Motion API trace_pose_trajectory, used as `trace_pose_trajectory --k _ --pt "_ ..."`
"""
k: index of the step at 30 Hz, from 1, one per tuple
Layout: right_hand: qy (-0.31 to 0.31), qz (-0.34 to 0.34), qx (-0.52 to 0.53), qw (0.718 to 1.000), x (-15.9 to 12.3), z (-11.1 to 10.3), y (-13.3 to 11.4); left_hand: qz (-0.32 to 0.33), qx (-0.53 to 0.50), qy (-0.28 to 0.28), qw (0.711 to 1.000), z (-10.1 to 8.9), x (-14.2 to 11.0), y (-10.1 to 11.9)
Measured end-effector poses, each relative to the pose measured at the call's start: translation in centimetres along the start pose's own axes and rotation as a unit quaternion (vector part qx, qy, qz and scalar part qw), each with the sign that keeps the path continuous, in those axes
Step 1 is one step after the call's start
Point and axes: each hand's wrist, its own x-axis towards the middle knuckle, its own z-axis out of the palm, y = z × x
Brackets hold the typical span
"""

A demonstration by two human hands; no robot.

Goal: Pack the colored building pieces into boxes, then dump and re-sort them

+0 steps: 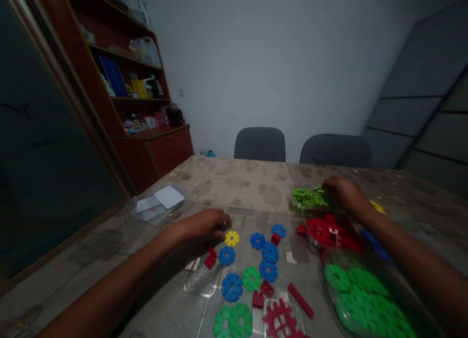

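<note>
My left hand (pixel 204 225) rests palm-down on the table, fingers curled, its tips beside a yellow gear disc (pixel 231 238). My right hand (pixel 343 191) reaches into a pile of light green pieces (pixel 309 199), fingers bent down among them; what they grip is hidden. Between the hands lie several blue gear discs (pixel 269 252), a green disc (pixel 252 278) and small red blocks (pixel 210 260). A heap of red pieces (pixel 329 232) sits under my right forearm.
A clear tray of large green discs (pixel 361 299) stands at the near right. A clear plastic lid with papers (pixel 159 204) lies at the left. Two grey chairs (pixel 260 144) stand behind the table (pixel 237 182). A wooden shelf unit (pixel 127 84) fills the left wall.
</note>
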Motion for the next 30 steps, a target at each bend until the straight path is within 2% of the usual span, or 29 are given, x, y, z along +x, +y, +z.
trace_pose_trajectory --k 6,16,23,30 --pt "-0.051 -0.031 -0.005 0.998 0.0 0.2 -0.2 0.004 -0.002 -0.003 1.0 -0.2 -0.1 0.3" --pt "-0.166 -0.03 -0.01 0.986 0.7 0.2 1.1 -0.002 -0.001 0.003 1.0 0.2 0.1 -0.1" --pt "-0.124 0.03 -0.041 0.991 0.9 0.0 1.1 -0.008 0.003 0.003 1.0 0.2 0.1 -0.1" --pt "-0.128 0.05 -0.082 0.987 0.2 0.0 0.1 -0.005 0.001 -0.003 1.0 -0.2 -0.1 0.3"
